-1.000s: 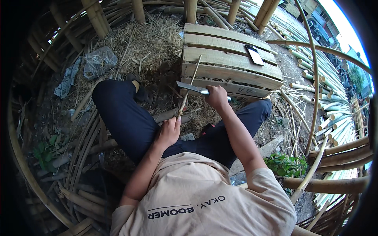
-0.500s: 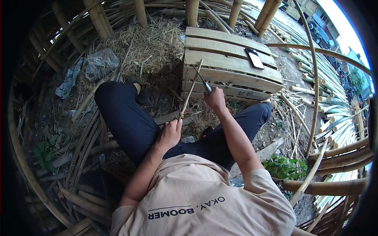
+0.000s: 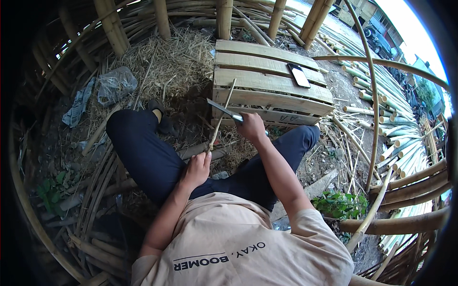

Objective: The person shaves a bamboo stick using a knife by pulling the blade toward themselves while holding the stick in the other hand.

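Observation:
My left hand (image 3: 197,168), low over my lap, is closed round the lower end of a thin bamboo stick (image 3: 222,114). The stick slants up and away toward the wooden crate. A knife (image 3: 224,109) with a long metal blade is gripped in my right hand (image 3: 251,127), its handle end showing past the fist. The blade points up and left and crosses the stick around its middle; whether it touches the stick I cannot tell. Between my knees stands the slatted wooden crate (image 3: 267,66), with a phone (image 3: 299,76) lying on its top.
Straw (image 3: 157,57) and a clear plastic bag (image 3: 117,85) lie at the far left. Cut bamboo poles (image 3: 396,133) are piled at the right. Bamboo posts (image 3: 224,19) rise behind the crate, and a leafy plant (image 3: 341,205) grows by my right elbow.
My right hand has come nearer and the knife has turned, its blade now lying flatter across the stick. The whole view has shifted slightly; my left hand keeps its hold.

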### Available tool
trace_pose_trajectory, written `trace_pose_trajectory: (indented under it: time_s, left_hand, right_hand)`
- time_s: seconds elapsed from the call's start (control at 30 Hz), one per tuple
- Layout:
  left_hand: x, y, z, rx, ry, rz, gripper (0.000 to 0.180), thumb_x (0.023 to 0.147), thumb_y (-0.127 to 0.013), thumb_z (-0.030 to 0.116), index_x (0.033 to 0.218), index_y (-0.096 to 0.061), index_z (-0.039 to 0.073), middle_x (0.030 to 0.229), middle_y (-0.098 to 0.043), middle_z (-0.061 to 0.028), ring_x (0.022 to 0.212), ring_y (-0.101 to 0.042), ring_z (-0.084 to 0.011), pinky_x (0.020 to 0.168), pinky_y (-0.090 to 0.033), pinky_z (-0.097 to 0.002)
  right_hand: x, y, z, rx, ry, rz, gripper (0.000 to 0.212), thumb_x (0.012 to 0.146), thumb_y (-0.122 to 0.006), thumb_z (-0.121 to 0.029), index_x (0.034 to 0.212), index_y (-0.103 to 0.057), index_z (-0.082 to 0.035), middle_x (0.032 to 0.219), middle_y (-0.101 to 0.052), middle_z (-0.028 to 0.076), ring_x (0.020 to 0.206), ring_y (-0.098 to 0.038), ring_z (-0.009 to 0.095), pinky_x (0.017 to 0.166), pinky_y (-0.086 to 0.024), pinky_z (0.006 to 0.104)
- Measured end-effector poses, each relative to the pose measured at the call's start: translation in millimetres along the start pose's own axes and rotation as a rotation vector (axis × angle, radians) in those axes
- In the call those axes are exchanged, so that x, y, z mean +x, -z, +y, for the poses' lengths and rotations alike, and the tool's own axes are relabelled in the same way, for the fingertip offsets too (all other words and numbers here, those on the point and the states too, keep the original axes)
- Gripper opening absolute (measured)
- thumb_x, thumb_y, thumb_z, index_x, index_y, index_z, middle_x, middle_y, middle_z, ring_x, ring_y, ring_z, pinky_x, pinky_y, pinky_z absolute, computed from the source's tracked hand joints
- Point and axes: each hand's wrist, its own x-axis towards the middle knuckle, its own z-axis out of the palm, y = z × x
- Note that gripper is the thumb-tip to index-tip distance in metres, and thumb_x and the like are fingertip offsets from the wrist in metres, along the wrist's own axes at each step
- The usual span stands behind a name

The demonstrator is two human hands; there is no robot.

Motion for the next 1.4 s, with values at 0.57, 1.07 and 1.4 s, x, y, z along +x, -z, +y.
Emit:
trace_pose_trajectory:
  time_s: [0.57,1.07,1.4]
  left_hand:
    - [5,-14,-9,-0.052,-0.054,0.017,0.048,0.108,-0.041,0.031,0.072,-0.053,0.002,0.051,-0.057,-0.0121,0.044,-0.06,-0.0262,0.046,-0.045,-0.0414]
    - [2,-5,3,-0.113,0.083,-0.08,0.042,0.105,-0.046,0.029,0.078,-0.057,-0.001,0.069,-0.061,-0.0271,0.07,-0.061,-0.0491,0.059,-0.044,-0.0563]
    - [1,-6,-1,-0.155,0.079,-0.078,0.041,0.106,-0.046,0.028,0.077,-0.055,-0.001,0.068,-0.06,-0.027,0.068,-0.06,-0.0492,0.058,-0.043,-0.056]
  right_hand:
    - [-13,-14,7,0.055,-0.081,0.025,0.017,0.073,-0.067,-0.018,0.084,-0.074,-0.007,0.078,-0.069,0.025,0.077,-0.068,0.043,0.074,-0.057,0.0512]
    - [1,-16,15,0.054,-0.224,0.115,0.022,0.078,-0.067,-0.021,0.094,-0.073,-0.007,0.082,-0.069,0.024,0.082,-0.068,0.044,0.078,-0.055,0.0538]
    - [6,-15,20,0.041,-0.149,0.12,0.02,0.077,-0.065,-0.019,0.093,-0.073,-0.009,0.083,-0.07,0.023,0.078,-0.067,0.045,0.077,-0.055,0.0525]
